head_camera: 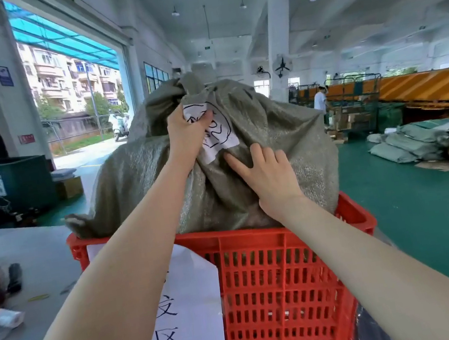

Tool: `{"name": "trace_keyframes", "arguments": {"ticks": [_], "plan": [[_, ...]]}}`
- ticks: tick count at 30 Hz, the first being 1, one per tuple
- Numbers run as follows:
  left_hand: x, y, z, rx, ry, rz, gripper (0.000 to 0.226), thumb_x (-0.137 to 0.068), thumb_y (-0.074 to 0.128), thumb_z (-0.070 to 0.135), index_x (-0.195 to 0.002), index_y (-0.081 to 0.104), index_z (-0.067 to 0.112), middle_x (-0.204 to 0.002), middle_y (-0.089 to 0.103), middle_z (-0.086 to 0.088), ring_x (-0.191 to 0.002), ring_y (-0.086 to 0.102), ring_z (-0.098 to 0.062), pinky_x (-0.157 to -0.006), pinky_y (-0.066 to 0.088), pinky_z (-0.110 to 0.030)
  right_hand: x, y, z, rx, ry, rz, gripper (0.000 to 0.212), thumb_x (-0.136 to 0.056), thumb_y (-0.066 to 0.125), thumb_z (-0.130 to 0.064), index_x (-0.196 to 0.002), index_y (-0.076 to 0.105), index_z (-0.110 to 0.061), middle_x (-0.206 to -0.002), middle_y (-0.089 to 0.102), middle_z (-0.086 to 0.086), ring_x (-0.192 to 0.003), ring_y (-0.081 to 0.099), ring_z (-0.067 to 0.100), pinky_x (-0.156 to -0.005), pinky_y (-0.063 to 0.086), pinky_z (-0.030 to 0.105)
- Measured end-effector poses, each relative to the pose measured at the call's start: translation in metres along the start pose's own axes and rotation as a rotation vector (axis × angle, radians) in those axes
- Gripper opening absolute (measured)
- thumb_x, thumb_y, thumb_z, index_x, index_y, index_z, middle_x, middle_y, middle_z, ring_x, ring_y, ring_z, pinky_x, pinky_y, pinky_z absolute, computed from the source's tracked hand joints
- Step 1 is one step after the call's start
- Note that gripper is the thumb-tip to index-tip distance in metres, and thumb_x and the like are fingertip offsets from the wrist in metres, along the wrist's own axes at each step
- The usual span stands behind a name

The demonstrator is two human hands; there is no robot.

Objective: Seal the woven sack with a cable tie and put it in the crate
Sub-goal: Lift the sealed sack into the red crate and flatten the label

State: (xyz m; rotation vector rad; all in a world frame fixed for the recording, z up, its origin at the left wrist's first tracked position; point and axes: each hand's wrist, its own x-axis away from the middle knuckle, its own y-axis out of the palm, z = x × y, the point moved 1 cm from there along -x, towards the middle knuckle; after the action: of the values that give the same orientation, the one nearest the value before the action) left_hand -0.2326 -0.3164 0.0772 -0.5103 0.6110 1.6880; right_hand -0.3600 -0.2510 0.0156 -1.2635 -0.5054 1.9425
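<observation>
sack [268, 121] soft, bulky; we grip its neck, left hand [187, 134] closed; right hand [268, 177] flat, open on it.

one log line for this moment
sack: in red crate | left hand: gripping neck and paper label | right hand: flat on sack

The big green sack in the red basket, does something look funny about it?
A bit, yes. The woven sack bulges high above the red crate and spills over its left rim instead of sitting inside. The white paper label near its neck is crumpled under the left hand. The right hand presses flat on the sack.
</observation>
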Motion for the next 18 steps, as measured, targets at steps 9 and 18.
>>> {"name": "trace_keyframes", "arguments": {"ticks": [9, 18], "plan": [[0.02, -0.022, -0.066, -0.301, -0.182, -0.205, 0.026, -0.084, 0.064, 0.007, -0.109, 0.063, 0.002, -0.11, 0.067, -0.013, -0.101, 0.061, -0.02, -0.089, 0.048, -0.03, 0.008, 0.031, -0.018, -0.364, -0.162, -0.304, 0.066, -0.085, 0.054, -0.009, -0.143, 0.03, -0.028, -0.126, 0.053, 0.016, -0.115, 0.055, 0.037, -0.087, 0.046, 0.042], [0.03, -0.029, -0.082, -0.72, -0.237, -0.519, 0.031, -0.08, 0.068, 0.02, -0.108, 0.064, 0.008, -0.115, 0.067, -0.011, -0.111, 0.058, -0.027, -0.09, 0.043, -0.031, 0.006, 0.036, -0.015, -0.539, 0.02, -0.188, 0.038, -0.086, 0.053, -0.023, -0.123, 0.053, -0.013, -0.13, 0.045, 0.015, -0.12, 0.047, 0.035, -0.096, 0.038, 0.041]]}}
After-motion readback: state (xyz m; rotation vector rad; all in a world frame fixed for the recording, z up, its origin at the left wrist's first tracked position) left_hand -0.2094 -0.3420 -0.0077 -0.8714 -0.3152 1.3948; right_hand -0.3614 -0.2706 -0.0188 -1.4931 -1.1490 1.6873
